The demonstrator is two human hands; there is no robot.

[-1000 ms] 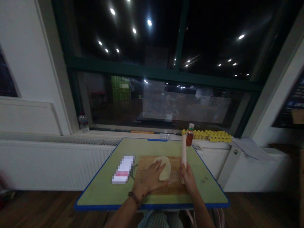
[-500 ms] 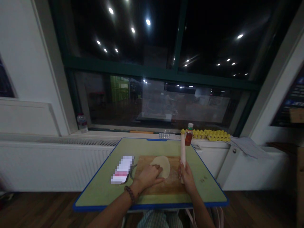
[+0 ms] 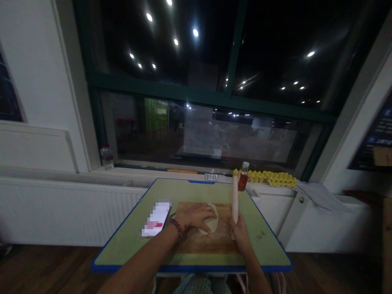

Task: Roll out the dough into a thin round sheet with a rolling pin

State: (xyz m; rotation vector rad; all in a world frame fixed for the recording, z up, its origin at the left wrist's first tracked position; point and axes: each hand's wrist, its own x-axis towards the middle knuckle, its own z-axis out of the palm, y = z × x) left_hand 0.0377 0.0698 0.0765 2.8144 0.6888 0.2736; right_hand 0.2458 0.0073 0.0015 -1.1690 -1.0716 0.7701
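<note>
Dough disc (image 3: pixel 213 223) is on the wooden board (image 3: pixel 211 247), partly hidden under our left hand (image 3: pixel 199 215). Left grip: fingers spread wide across the dough, thumb apart near its close edge. Contact looks light; can't tell if we're pinching any edge.

Right grip is wrapped around the near end of the rolling pin (image 3: pixel 235 196), at the board's right side. Pin points away from us, clear of the dough; how far it's raised, can't tell.

Handling, our read: dough is light, soft, thin, so it likely stretches or tears under a hard pinch. Better to take it with flat fingers under the rim, spread support, no single-point pull. Pin is stiff and probably light to moderate; end hold is fine for parking it, both ends better for even pressure.

Phone (image 3: pixel 157 218) is on the desk (image 3: pixel 122 253), left of the board.
</note>
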